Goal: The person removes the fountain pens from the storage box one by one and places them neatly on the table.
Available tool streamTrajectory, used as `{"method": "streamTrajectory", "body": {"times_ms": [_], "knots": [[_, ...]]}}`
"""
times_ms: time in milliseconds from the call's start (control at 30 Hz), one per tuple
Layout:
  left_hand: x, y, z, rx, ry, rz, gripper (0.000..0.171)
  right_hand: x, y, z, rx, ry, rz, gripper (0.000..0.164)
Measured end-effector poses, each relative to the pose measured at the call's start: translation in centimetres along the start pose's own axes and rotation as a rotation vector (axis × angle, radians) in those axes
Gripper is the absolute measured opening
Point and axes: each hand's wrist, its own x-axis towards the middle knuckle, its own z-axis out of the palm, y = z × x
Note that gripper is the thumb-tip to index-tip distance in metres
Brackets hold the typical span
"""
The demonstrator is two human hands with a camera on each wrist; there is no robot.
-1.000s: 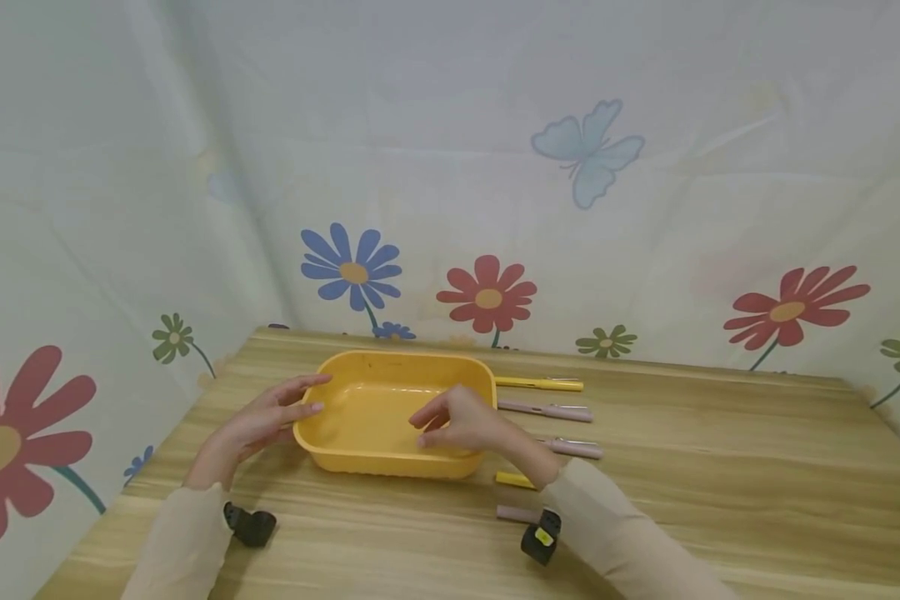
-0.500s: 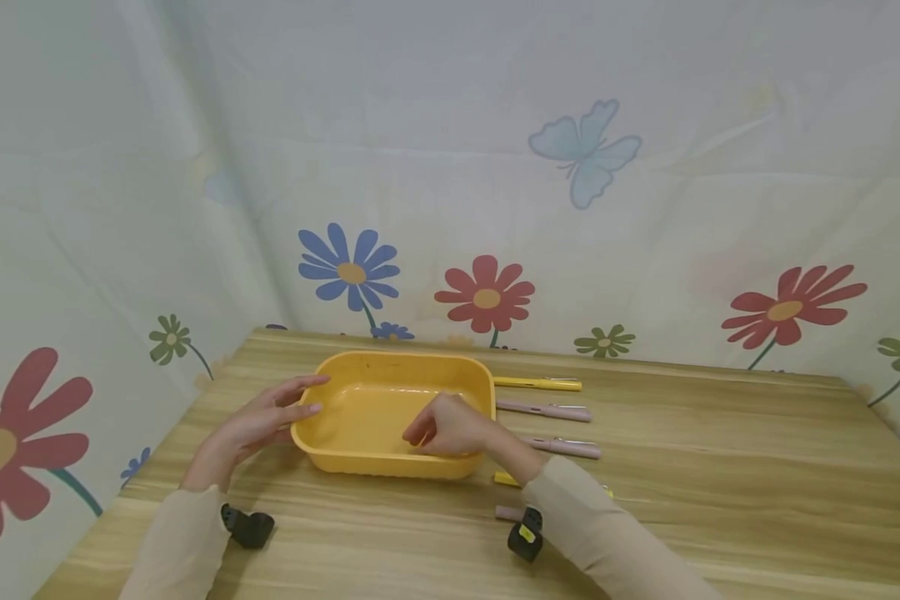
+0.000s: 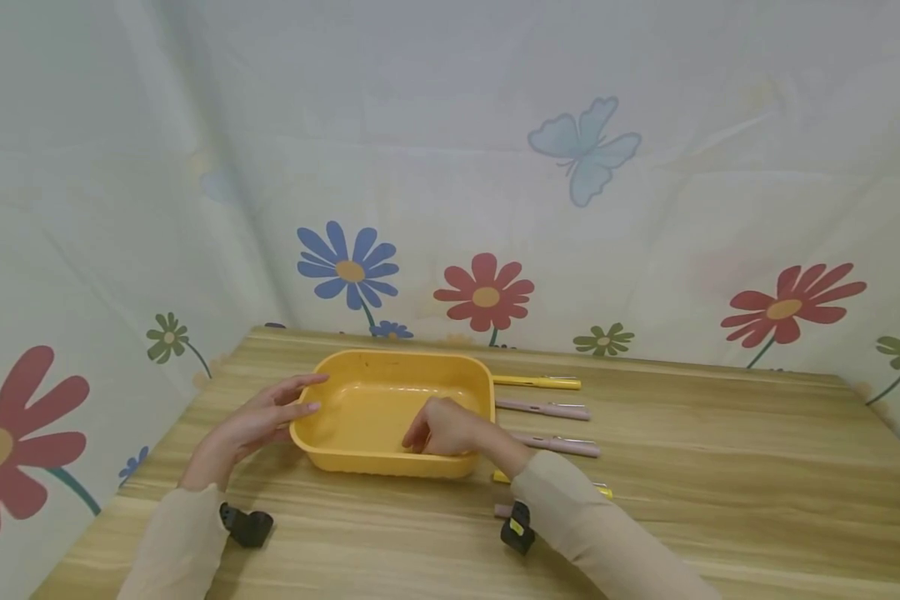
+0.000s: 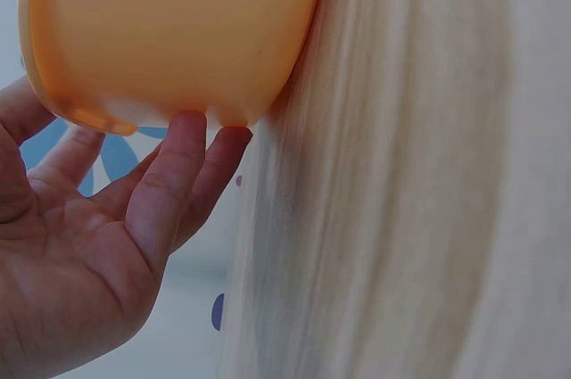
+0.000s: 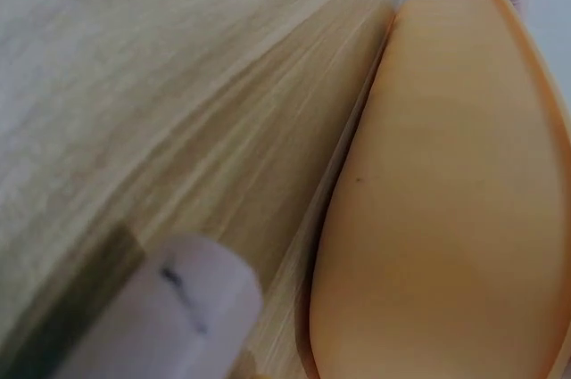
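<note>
A yellow plastic tub (image 3: pixel 390 465) stands on the wooden table. My left hand (image 3: pixel 258 418) holds its left end, with fingertips over the rim. In the left wrist view, other fingers (image 4: pixel 169 165) of that hand press against the tub's outer wall (image 4: pixel 178 31). My right hand (image 3: pixel 444 427) reaches inside over the right end, fingers bent down toward the floor near the front wall. Its fingertips are partly hidden, and I cannot tell whether they hold anything. The right wrist view shows the tub's outer side (image 5: pixel 446 174), not the hand.
Right of the tub, several clipped pens lie in a column: a yellow pen (image 3: pixel 547 382), a lilac pen (image 3: pixel 562 411), another lilac pen (image 3: pixel 570 447), and two nearer ones partly under the right sleeve (image 3: pixel 570 500). A flowered cloth (image 3: pixel 675 208) hangs behind the table.
My right hand has dipped lower into the tub and its fingers have bent downward. The right forearm has shifted slightly left. My left hand keeps its place on the rim.
</note>
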Motion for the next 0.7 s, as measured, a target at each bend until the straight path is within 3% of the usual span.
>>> {"method": "streamTrajectory", "body": {"times_ms": [267,433,533,700], "knots": [[0.0,0.0,0.0,0.010,-0.007,0.011,0.064,0.2,0.1,-0.1,-0.049,-0.005,-0.028,0.016],[0.0,0.0,0.0,0.015,0.000,0.004,0.064,-0.1,-0.1,-0.7,-0.060,-0.049,0.034,0.014],[-0.1,0.0,0.1,0.010,0.008,-0.003,0.062,-0.2,-0.2,-1.1,-0.131,-0.086,0.070,0.015],[-0.1,0.1,0.3,0.008,0.013,-0.003,0.060,-0.5,-0.2,-1.2,-0.219,-0.088,0.058,0.016]]}}
